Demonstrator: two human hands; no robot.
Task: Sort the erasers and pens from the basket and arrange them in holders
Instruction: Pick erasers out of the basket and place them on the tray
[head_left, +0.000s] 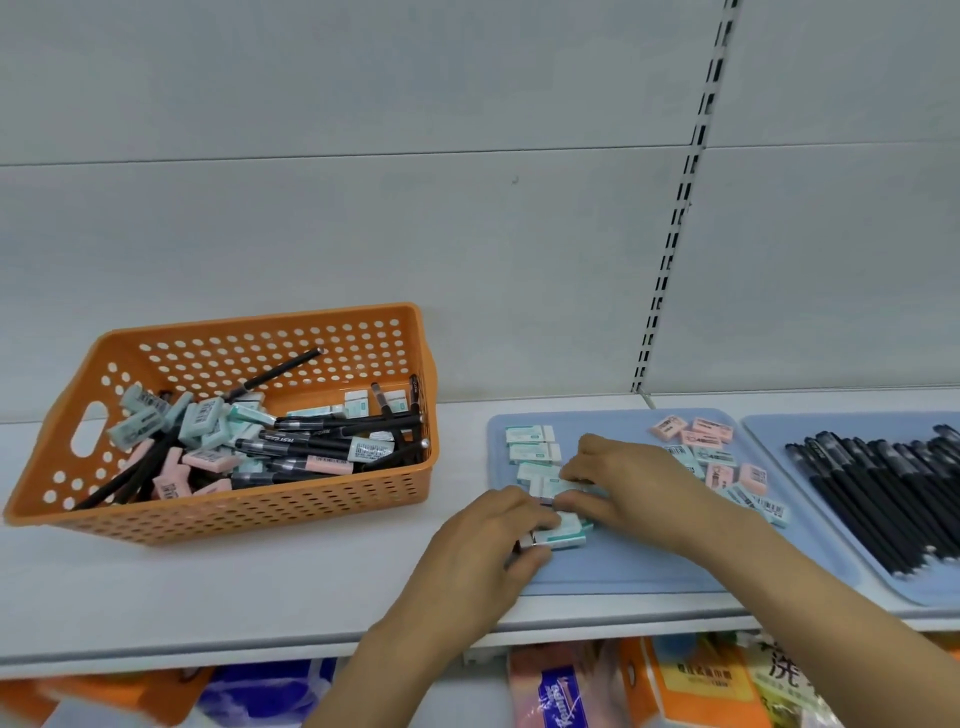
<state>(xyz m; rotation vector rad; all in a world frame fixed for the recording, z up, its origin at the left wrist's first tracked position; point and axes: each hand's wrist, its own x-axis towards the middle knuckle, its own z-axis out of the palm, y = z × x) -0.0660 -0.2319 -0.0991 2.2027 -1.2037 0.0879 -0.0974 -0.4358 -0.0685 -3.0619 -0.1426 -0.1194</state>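
Note:
An orange perforated basket (332, 514) on the left of the white shelf holds a jumble of black pens (322, 441) and mint and pink erasers (205, 423). A pale blue tray (623, 577) to its right carries a column of mint erasers (530, 435) on its left side and loose pink erasers (711, 431) at the back. My left hand (483, 561) pinches mint erasers (563, 535) at the tray's left front. My right hand (628, 483) pinches another mint eraser (550, 486) just behind. A second blue tray (779, 441) on the right holds several black pens (883, 499) in a row.
The shelf's front edge (260, 657) runs below my arms. Packaged goods (691, 686) lie on the lower shelf beneath. A slotted upright (675, 223) runs up the grey back panel. Bare shelf surface lies between the basket and the tray.

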